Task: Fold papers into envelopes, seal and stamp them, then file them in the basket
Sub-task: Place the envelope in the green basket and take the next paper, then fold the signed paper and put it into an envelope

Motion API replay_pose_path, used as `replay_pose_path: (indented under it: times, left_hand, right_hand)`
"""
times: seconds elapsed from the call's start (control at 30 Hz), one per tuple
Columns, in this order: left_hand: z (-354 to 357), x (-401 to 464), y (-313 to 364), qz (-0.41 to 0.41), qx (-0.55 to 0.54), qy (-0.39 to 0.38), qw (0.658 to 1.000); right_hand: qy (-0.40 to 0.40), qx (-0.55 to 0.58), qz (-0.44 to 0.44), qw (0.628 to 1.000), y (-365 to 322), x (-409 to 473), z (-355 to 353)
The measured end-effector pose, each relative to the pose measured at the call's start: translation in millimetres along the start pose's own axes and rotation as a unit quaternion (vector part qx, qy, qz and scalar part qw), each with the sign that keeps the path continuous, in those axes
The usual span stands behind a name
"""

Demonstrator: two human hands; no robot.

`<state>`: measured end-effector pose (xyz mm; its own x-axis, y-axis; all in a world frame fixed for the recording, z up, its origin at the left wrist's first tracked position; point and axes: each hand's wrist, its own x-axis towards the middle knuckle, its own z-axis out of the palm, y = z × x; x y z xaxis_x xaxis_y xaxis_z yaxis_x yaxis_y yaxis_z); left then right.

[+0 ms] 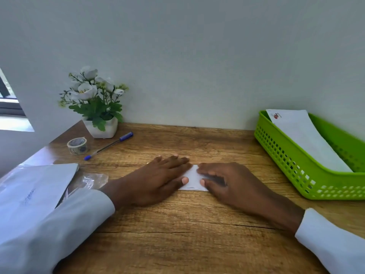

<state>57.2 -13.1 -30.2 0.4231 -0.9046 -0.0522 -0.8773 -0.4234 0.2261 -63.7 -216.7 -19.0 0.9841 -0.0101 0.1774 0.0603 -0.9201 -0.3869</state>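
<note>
Pressing folded paper (193, 177) flat, both hands, writing unreadable

A potted plant (94, 103) with white flowers stands at the back left of the wooden desk (177, 224), against the wall (197, 56). A blue pen (108, 145) lies just beside it.

Both forearms in pale long sleeves reach forward, the left hand (158, 175) lying flat, palm down with fingers spread, the right hand (227, 180) palm down with fingers curled, their thumbs nearly meeting
</note>
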Motion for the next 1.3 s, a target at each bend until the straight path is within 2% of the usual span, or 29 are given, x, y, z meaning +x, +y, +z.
replay_pose_path:
  times: [0.17, 0.3, 0.43, 0.5, 0.6, 0.7, 0.8, 0.87, 0.93, 1.0, 1.07, 1.17, 1.3]
  left_hand:
    - [-1, 0, -4, -0.005, 0.033, -0.067, 0.997]
    - [-3, 3, 1, -0.014, 0.039, -0.09, 0.995]
    - [-17, -1, 4, -0.036, 0.05, -0.106, 0.992]
    - [-28, -10, 5, -0.037, 0.035, -0.079, 0.996]
    - [-41, -33, 2, -0.019, -0.012, 0.012, 1.0]
    - [-43, -60, -9, -0.02, -0.066, 0.073, 0.995]
    - [-46, -95, -24, -0.045, -0.074, 0.116, 0.99]
    - [-48, -122, -34, -0.087, -0.067, 0.144, 0.984]
    - [-47, -152, -45, -0.171, -0.051, 0.206, 0.962]
    - [-41, -180, -57, -0.269, -0.028, 0.291, 0.918]
    - [-33, -207, -69, -0.373, 0.014, 0.339, 0.864]
    - [-20, -234, -83, -0.471, 0.041, 0.317, 0.822]
    - [-13, -245, -88, -0.492, -0.012, 0.291, 0.821]
  right_hand:
    - [-0.046, -0.037, -0.034, 0.998, 0, -1, 2]
    - [-0.054, -0.069, -0.024, 0.996, 2, -3, -7]
    - [-0.03, -0.073, -0.017, 0.997, -10, 3, -11]
    - [-0.008, -0.049, -0.029, 0.998, -23, 11, -10]
    - [0.022, 0.011, -0.075, 0.997, -51, 26, 0]
    - [0.02, 0.092, -0.113, 0.989, -79, 41, 17]
    - [0.006, 0.157, -0.114, 0.981, -108, 55, 34]
    - [-0.005, 0.198, -0.106, 0.974, -130, 64, 46]
    - [-0.018, 0.232, -0.083, 0.969, -151, 72, 58]
    - [-0.027, 0.258, -0.044, 0.965, -166, 82, 69]
    - [-0.036, 0.284, -0.009, 0.958, -179, 90, 77]
    - [-0.051, 0.34, 0.036, 0.938, -194, 99, 84]
    - [-0.076, 0.379, 0.081, 0.919, -203, 106, 89]
